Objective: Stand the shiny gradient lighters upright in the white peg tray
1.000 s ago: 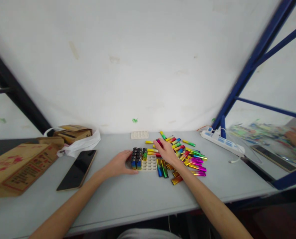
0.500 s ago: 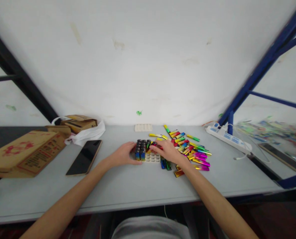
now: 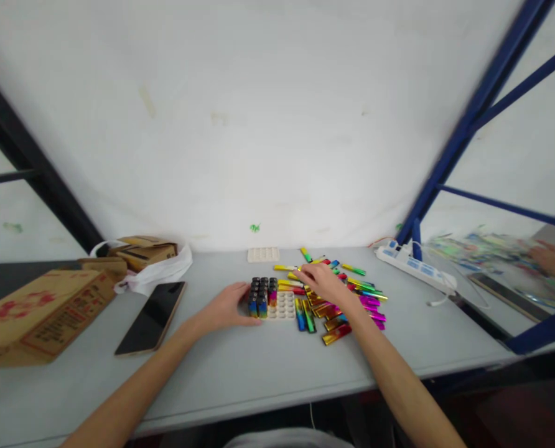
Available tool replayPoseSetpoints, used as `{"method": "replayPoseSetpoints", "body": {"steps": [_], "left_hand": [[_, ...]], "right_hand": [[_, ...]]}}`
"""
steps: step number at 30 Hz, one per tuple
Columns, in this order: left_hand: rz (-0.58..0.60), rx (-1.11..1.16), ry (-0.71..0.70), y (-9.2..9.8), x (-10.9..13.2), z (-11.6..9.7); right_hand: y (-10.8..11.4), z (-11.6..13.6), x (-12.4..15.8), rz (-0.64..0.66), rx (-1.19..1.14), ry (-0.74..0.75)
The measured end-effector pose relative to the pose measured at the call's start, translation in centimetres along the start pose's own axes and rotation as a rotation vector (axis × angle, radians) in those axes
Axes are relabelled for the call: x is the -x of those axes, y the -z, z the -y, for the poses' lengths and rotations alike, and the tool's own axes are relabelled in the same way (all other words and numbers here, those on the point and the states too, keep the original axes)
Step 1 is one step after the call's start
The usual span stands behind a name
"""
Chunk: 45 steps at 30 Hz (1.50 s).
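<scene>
My left hand curves around the left side of a white tray with rows of round holes, thumb at the front corner and fingers behind. Shiny metallic lighters with black tops stand upright in the tray's left columns; the holes on its right side show bare. My right hand is over a loose pile of lighters right of the tray. Its fingers are bent but apart near some yellow lighters, and I see nothing held in them. The fingertips are partly hidden.
A second white tray lies by the wall. At left are a phone, a white plastic bag and cardboard boxes. A power strip lies at right, with another person's hand beyond the blue frame.
My right hand has left the tray and moved right over the pile. A pink-and-yellow lighter now stands uncovered in the tray. My left hand keeps its place at the tray.
</scene>
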<state>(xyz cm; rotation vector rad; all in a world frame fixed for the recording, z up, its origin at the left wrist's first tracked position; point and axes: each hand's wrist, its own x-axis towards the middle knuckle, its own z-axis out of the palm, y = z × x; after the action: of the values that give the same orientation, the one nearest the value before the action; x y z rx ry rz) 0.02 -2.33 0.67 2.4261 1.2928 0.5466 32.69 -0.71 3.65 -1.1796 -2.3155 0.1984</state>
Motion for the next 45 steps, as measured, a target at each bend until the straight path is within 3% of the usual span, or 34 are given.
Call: {"method": "replayPoseSetpoints", "body": {"steps": [3, 6, 14, 18, 21, 26, 31, 35, 41, 45], "left_hand": [[-0.005, 0.010, -0.013, -0.1, 0.1, 0.2], [-0.014, 0.017, -0.006, 0.1, 0.2, 0.3], [0.029, 0.062, 0.032, 0.5, -0.2, 0.2], [0.025, 0.047, 0.044, 0.3, -0.1, 0.3], [0.023, 0.048, 0.037, 0.2, -0.1, 0.5], [0.038, 0.048, 0.007, 0.1, -0.3, 0.7], [0.027, 0.025, 0.006, 0.4, -0.4, 0.1], [0.037, 0.018, 0.025, 0.6, -0.4, -0.2], [0.049, -0.008, 0.025, 0.6, -0.4, -0.2], [0.043, -0.028, 0.008, 0.8, -0.3, -0.3]], "right_hand": [[0.8, -3.4, 0.3, -0.125, 0.083, -0.145], [0.3, -5.3, 0.4, -0.119, 0.133, -0.205], [-1.5, -4.2, -1.0, 0.089, 0.184, -0.220], [-2.1, -4.1, -1.1, 0.106, 0.186, -0.258], [-2.8, -4.3, -0.9, 0.046, 0.142, -0.250], [-3.2, -4.7, -0.8, -0.255, -0.066, -0.282], [-2.8, -4.3, -1.2, -0.427, -0.611, -0.382], [-2.5, -2.5, -1.7, -0.429, -0.931, -0.363], [-2.5, -0.1, -1.9, -0.335, -0.926, -0.274], [-3.2, 0.5, -1.7, -0.238, -1.043, -0.329]]}}
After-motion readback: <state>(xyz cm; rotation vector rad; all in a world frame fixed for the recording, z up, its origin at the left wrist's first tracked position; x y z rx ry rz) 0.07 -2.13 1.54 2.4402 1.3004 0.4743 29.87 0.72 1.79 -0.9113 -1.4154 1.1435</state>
